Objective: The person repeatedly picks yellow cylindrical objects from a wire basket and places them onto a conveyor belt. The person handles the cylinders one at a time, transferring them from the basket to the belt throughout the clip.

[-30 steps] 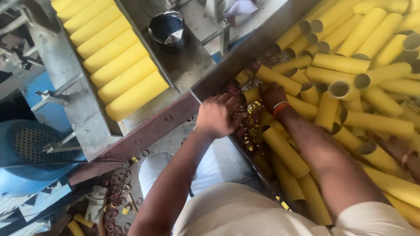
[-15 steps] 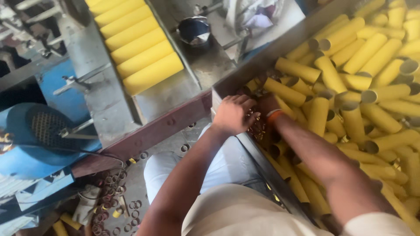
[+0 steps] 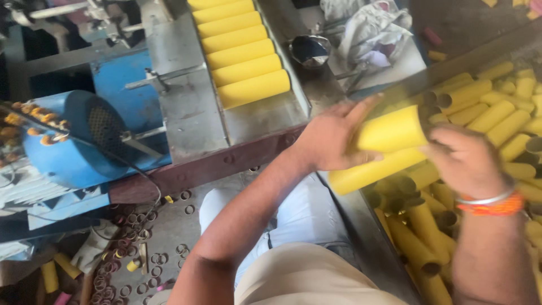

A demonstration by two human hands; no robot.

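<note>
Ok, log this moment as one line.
left hand: holds tubes | right hand: on tube ends | below: tube pile | tray: five tubes in row

- There is a single view, from a camera worn on the person's head, looking steeply down over the lap.
- It sits close: the forearms fill the lower frame, with the left hand [image 3: 333,141] and right hand [image 3: 463,161] just below the metal feed tray [image 3: 254,121].
- Left of the tray the blue motor housing [image 3: 79,141] shows; right of it lies the bin of yellow tubes [image 3: 497,113].
- The floor with scattered rings [image 3: 130,248] lies below the tray.
</note>
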